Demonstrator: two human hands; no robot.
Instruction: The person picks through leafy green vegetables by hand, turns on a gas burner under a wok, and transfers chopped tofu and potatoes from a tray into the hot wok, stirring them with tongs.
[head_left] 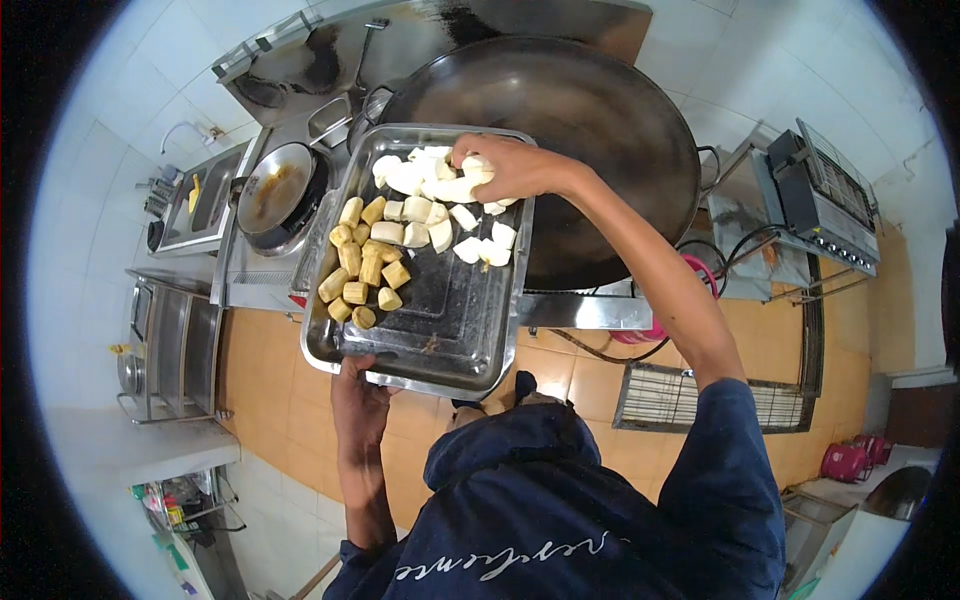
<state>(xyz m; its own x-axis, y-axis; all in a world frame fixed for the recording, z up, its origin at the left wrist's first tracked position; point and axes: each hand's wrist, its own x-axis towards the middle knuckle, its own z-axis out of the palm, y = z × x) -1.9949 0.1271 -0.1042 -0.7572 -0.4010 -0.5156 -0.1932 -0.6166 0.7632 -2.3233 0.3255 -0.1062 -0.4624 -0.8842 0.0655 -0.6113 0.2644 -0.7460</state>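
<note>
A rectangular metal tray [440, 345] is held up in front of me, slightly turned. My left hand [360, 400] grips its near edge, thumb on the rim and fingers underneath. Yellow chunks that look like peeled banana [371, 268] lie along the tray's left half. Toward its far end is a heap of white cut chunks [405, 178], perhaps cassava. My right hand [515, 167] reaches over the far right corner, fingers closed around some of the white chunks. A very large dark wok [600, 120] sits just beyond the tray, partly hidden by it and my right arm.
A smaller pan [275, 190] rests on the counter at left, beside a sink [210, 200]. A metal rack cart [180, 345] stands at lower left. At right are an oven-like appliance [830, 200] and a pink gas cylinder [700, 275]. A floor grate [700, 398] lies near my feet.
</note>
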